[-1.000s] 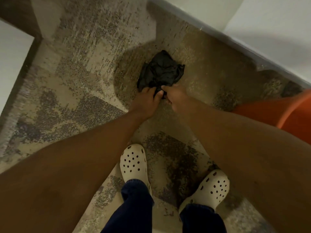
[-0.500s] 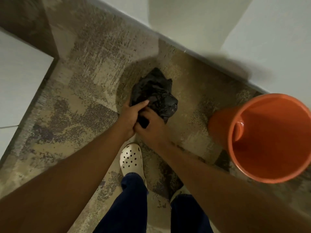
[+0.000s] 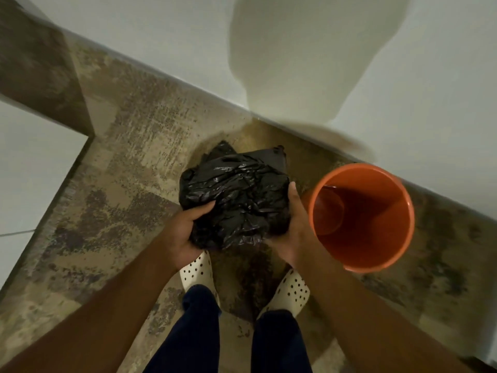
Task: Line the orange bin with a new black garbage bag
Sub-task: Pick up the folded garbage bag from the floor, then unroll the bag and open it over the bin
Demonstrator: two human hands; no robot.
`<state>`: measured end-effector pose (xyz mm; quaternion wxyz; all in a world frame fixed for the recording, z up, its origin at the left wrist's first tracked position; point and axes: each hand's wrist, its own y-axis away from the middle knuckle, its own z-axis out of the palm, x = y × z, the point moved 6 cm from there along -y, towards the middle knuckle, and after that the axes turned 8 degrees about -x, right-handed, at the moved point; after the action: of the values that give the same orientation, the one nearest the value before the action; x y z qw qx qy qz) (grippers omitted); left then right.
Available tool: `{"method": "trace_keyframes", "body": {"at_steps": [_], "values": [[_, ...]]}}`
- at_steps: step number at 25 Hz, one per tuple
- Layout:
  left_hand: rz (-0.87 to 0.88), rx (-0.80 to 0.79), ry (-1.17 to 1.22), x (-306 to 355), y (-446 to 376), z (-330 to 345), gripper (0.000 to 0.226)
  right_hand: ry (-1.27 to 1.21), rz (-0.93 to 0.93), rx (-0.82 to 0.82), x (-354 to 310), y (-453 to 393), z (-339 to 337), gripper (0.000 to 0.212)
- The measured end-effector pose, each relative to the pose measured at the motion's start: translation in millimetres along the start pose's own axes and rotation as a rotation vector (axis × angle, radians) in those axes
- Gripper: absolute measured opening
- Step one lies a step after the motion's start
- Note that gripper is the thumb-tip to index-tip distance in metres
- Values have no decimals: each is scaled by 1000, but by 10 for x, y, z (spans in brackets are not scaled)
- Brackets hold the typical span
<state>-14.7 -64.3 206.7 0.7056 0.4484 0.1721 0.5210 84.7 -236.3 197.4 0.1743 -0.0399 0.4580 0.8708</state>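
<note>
A crumpled black garbage bag [image 3: 236, 195] is held up in front of me, bunched into a loose wad. My left hand [image 3: 185, 232] grips its lower left side with the thumb on top. My right hand [image 3: 293, 232] cups its right side, fingers underneath. The orange bin [image 3: 398, 238] stands upright on the floor just right of my right hand, its inside bare and unlined.
A patterned beige and grey rug [image 3: 121, 170] covers the floor. A white wall [image 3: 322, 63] runs diagonally behind the bin. A white surface [image 3: 27, 170] lies at the left. My feet in white perforated clogs [image 3: 197, 270] stand below the bag.
The bag has come up off the rug and been spread wider between my hands. The view has shifted so the orange bin is fully visible on the right.
</note>
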Motion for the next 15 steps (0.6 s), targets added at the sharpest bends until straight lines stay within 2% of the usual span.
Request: {"method": "trace_keyframes", "body": {"at_steps": [2, 4, 6, 7, 8, 9, 10, 11, 12, 14, 15], "values": [[-23, -18, -57, -96, 61, 121, 40, -30, 26, -76, -140, 104, -6, 74], [-13, -4, -112, -153, 63, 243, 45, 16, -11, -33, -311, 161, -53, 58], [100, 64, -197, -125, 43, 355, 54, 19, -80, 31, -467, 215, -118, 53], [211, 152, -293, -80, 63, 400, 60, 30, -124, 51, -542, 259, -148, 51], [362, 324, -466, 4, 146, 433, 66, 44, -171, 59, -607, 298, -178, 48], [553, 505, -698, 91, 286, 524, 69, 64, -211, 61, -666, 357, -213, 47], [764, 596, -940, 129, 427, 711, 65, 89, -237, 66, -709, 417, -242, 47], [940, 548, -1121, 92, 518, 972, 60, 113, -251, 68, -739, 471, -262, 49], [998, 395, -1226, -12, 525, 1228, 59, 127, -255, 48, -754, 520, -268, 49], [795, 87, -1270, -333, 399, 1624, 70, 109, -222, -8, -742, 639, -254, 52], [700, 7, -1269, -482, 341, 1749, 77, 89, -198, -32, -728, 701, -241, 53]]}}
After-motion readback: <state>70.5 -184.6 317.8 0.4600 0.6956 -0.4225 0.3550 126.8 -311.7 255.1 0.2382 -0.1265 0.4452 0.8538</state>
